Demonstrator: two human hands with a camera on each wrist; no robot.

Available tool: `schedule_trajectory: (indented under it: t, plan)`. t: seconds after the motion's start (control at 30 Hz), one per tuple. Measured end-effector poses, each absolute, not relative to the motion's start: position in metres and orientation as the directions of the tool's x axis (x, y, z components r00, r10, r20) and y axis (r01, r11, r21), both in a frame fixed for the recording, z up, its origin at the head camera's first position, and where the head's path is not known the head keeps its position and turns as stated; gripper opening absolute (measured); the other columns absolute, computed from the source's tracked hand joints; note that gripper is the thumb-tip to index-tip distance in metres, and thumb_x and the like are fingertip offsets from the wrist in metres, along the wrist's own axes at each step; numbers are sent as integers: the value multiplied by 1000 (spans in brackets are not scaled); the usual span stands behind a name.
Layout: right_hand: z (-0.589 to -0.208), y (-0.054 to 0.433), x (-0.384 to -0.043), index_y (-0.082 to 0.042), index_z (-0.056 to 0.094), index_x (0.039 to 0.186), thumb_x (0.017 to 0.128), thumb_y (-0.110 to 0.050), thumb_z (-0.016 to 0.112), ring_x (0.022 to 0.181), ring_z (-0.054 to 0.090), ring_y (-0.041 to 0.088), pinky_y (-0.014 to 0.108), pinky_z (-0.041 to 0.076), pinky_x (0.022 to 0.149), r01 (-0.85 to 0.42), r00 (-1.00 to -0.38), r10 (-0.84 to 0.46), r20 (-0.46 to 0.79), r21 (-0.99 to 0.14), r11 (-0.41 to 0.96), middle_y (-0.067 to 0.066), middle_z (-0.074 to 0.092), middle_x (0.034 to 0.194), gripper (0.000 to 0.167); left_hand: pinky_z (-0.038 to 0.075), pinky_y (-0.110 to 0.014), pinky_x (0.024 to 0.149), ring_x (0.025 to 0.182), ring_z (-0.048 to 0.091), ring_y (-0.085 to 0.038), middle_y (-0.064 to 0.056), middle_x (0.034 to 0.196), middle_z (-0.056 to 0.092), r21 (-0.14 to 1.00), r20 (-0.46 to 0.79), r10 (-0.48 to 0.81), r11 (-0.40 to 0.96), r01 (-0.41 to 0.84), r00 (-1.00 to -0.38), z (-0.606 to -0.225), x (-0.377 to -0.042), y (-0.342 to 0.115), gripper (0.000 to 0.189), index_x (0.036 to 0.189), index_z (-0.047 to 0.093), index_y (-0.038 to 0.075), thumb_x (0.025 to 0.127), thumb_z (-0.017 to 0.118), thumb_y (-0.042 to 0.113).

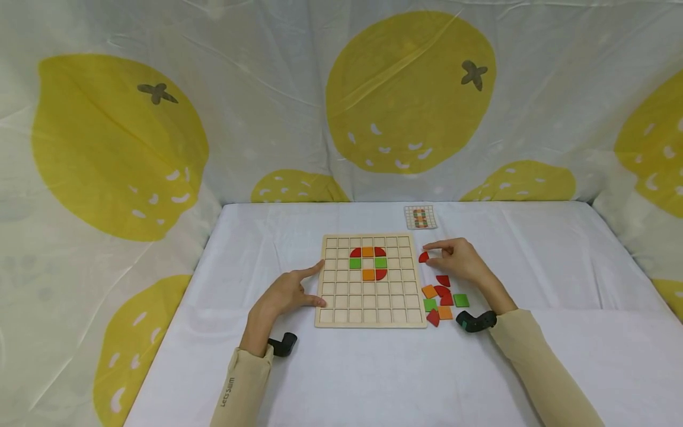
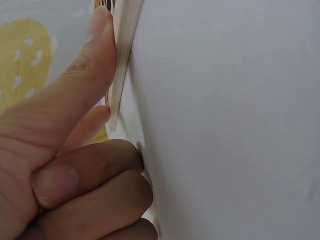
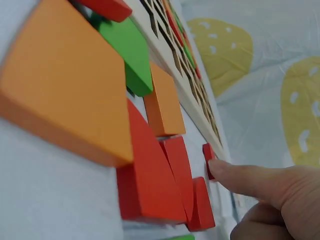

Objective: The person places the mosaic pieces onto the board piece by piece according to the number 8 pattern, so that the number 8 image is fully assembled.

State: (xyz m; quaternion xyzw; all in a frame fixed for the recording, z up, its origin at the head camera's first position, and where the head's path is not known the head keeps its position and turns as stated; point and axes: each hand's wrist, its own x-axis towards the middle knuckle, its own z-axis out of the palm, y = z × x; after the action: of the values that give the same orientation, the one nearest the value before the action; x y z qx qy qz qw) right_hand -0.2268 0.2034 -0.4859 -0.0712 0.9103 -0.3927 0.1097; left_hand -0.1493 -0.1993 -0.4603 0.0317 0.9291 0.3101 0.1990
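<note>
A light wooden grid board (image 1: 341, 302) lies on the white cloth. Near its top middle, red quarter-circle pieces, orange squares and green squares form a ring with a bare cell inside. My left hand (image 1: 283, 293) rests at the board's left edge, thumb and index finger spread and touching it; in the left wrist view the other fingers are curled beside the thumb (image 2: 82, 82). Just off the board's right edge, my right hand (image 1: 461, 259) pinches a red quarter-circle piece (image 1: 423, 257) between thumb and index finger. The right wrist view shows the thumb (image 3: 240, 177) against this piece.
Right of the board lies a loose group of pieces: red quarter-circles (image 1: 443, 280), orange squares (image 1: 445, 312) and green squares (image 1: 461, 300). A small pattern card (image 1: 420, 217) lies behind the board's top right corner. A lemon-print curtain (image 1: 288, 89) hangs behind the table.
</note>
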Motion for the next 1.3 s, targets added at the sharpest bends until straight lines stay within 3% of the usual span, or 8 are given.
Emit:
schedule_trajectory:
  t: [0.33,0.7,0.97,1.3]
  plan:
    - [-490,193,-224,-8,79,117,82,-30,89,54,38,18,25,26,51,-18,-983,-148,-112,-736,677,-1,37,59,42,29,-28,60,58,30,-11,5,61,32,591,-345,195,805,-51,-918,-461,-150,-200,102,161,34,36,76,90,39]
    - [-485,198,-219,-5,74,127,88,-23,83,55,39,19,26,27,52,-13,-978,-159,-135,-720,694,1,38,61,44,29,-29,61,59,31,-12,4,61,33,588,-350,189,807,-58,-917,-461,-150,-199,102,161,34,35,76,90,38]
    - [-486,200,-213,-5,77,119,89,-23,82,57,41,20,26,29,53,33,-988,-86,-127,-724,689,2,40,62,35,30,-30,61,60,32,-12,4,62,35,583,-354,186,810,-61,-916,-460,-150,-199,103,161,34,36,75,91,39]
    - [-485,200,-212,-2,77,119,92,-24,79,57,41,21,26,29,51,41,-992,-62,-113,-733,679,2,40,61,35,31,-29,62,61,34,-12,4,63,38,579,-348,195,814,-47,-917,-460,-151,-200,102,161,33,35,76,90,39]
